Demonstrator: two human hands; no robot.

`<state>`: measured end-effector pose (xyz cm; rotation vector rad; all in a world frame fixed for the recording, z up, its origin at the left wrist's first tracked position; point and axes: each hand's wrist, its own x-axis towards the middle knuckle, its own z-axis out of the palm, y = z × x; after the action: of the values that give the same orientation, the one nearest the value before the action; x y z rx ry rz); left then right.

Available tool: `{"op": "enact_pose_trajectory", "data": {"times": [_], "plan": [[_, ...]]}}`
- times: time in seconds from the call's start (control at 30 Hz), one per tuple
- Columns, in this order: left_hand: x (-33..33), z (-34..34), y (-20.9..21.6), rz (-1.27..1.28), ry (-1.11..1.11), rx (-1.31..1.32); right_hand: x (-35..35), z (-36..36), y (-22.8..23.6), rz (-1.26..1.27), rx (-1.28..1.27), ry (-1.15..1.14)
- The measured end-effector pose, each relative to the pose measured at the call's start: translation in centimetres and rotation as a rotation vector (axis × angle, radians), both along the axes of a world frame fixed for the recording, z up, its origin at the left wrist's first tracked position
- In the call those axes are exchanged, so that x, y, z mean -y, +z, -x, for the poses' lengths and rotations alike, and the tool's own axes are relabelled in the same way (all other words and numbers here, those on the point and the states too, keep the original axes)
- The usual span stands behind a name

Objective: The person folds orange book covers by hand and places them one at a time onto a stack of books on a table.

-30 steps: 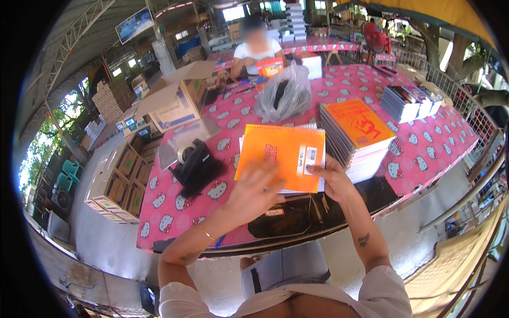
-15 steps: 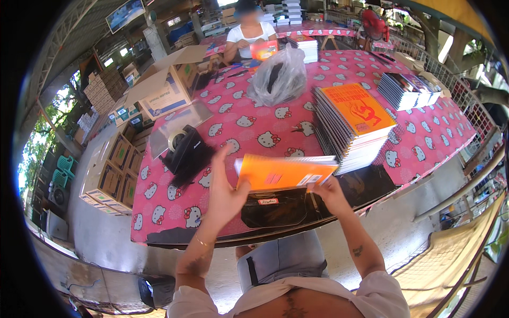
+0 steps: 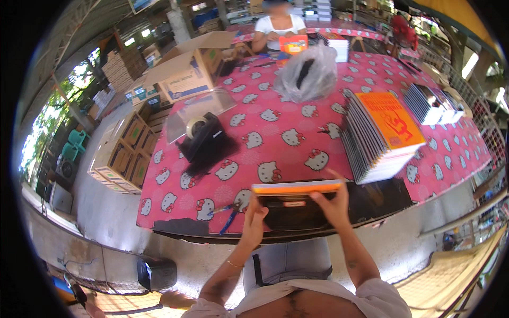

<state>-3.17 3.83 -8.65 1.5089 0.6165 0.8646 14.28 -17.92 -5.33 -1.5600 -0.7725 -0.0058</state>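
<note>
An orange-covered book, perhaps a notebook, is held nearly edge-on over the near side of the table. At its left end my left hand grips it, fingers partly hidden. My right hand is closed on the right end, thumb on the near face and fingers behind. Below the book lies a dark flat surface with a small red-and-white label. Just left of my left hand are blue-handled scissors or a similar tool. A tall stack of spiral notebooks with orange covers stands right of my right hand.
A black tape dispenser stands on the left of the pink patterned table. Behind are a clear plastic bag and an open carton. Another person holds an orange item across the table. More books lie far right.
The book has turned from its broad orange face showing to nearly edge-on. My left hand, formerly spread, has closed in on its left end. The view has shifted, uncovering the blue-handled tool.
</note>
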Motion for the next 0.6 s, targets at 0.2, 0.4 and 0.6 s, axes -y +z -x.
{"op": "enact_pose_trajectory", "data": {"times": [0.2,0.4,0.6], "plan": [[-17.2,-4.6,0.5,-1.213,0.381,-0.488,0.6,-1.5,-1.3,-0.122,-0.214,0.144],[-19.5,-7.0,-0.5,-1.297,0.284,-0.648,0.8,-1.9,-1.9,-0.118,-0.046,0.042],[-18.0,-5.8,0.5,-1.464,0.367,-0.665,1.4,-2.1,-1.4,-0.074,-0.192,0.116]]}}
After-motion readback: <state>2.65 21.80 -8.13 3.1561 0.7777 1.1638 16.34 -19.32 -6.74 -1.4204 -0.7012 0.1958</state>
